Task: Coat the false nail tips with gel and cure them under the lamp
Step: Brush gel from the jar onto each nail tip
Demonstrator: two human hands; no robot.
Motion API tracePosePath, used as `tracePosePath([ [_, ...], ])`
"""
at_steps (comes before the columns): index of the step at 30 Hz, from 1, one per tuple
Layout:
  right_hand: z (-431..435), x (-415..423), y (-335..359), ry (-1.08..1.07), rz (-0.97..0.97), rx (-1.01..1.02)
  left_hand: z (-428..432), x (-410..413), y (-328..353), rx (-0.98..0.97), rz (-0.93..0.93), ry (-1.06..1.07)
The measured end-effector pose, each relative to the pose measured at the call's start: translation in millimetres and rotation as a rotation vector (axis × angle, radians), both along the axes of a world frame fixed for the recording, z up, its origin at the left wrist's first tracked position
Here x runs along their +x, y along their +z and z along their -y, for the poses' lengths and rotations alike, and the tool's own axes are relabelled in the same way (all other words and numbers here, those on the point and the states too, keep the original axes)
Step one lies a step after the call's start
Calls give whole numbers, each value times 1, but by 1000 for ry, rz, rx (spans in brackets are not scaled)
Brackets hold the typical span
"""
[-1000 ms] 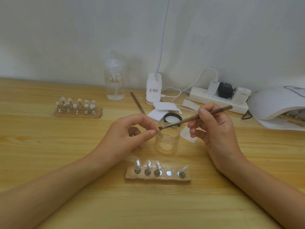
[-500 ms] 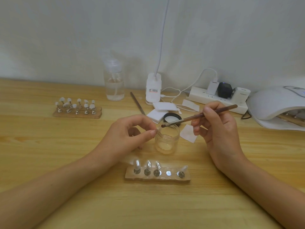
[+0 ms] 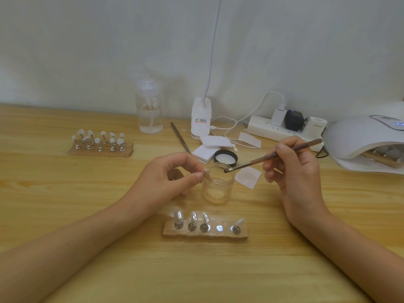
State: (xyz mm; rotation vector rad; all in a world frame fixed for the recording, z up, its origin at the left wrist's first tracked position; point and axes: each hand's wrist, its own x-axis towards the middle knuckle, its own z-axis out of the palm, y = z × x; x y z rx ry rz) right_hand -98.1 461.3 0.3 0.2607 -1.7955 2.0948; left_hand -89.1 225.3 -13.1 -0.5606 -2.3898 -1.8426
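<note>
My left hand (image 3: 168, 178) pinches a small clear nail tip (image 3: 206, 171) between thumb and forefinger, just left of the open clear gel jar (image 3: 217, 184). My right hand (image 3: 295, 171) holds a brown brush (image 3: 273, 156) like a pen, its dark bristle end over the jar's mouth, apart from the tip. In front of me a wooden holder (image 3: 205, 231) carries several nail tips on metal stands, with one stand bare. The white curing lamp (image 3: 367, 138) sits at the far right with another holder inside it.
A second holder (image 3: 100, 145) full of white tips stands at the left. Behind the jar lie its black lid (image 3: 225, 157), white pads (image 3: 207, 147), a spare brush (image 3: 180, 137), a pump bottle (image 3: 149, 110), a desk-lamp base (image 3: 201, 119) and a power strip (image 3: 284, 130).
My right hand has drawn the brush to the right, away from the nail tip, until its bristles are over the jar. My left hand has stayed in place with the tip.
</note>
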Motion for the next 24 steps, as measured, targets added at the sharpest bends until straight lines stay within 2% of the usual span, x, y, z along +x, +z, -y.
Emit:
tracePosePath([
  [5,-11,1,2,-70,26,-21,0,0,1,-6,-5,5],
  [8,-13,0,4,1,-10,-80,-1,0,1,-2,-5,2],
  [11,-11,0,7,114,-117,-6,-1,0,2,-5,-6,1],
  [17,-16,-1,8,103,-191,61,0,0,2,-20,-9,8],
  [21,-20,-5,7,96,-163,-6,0,1,3,-22,1,21],
  [24,-20,-6,5,98,-103,-88,2,3,6,52,23,33],
])
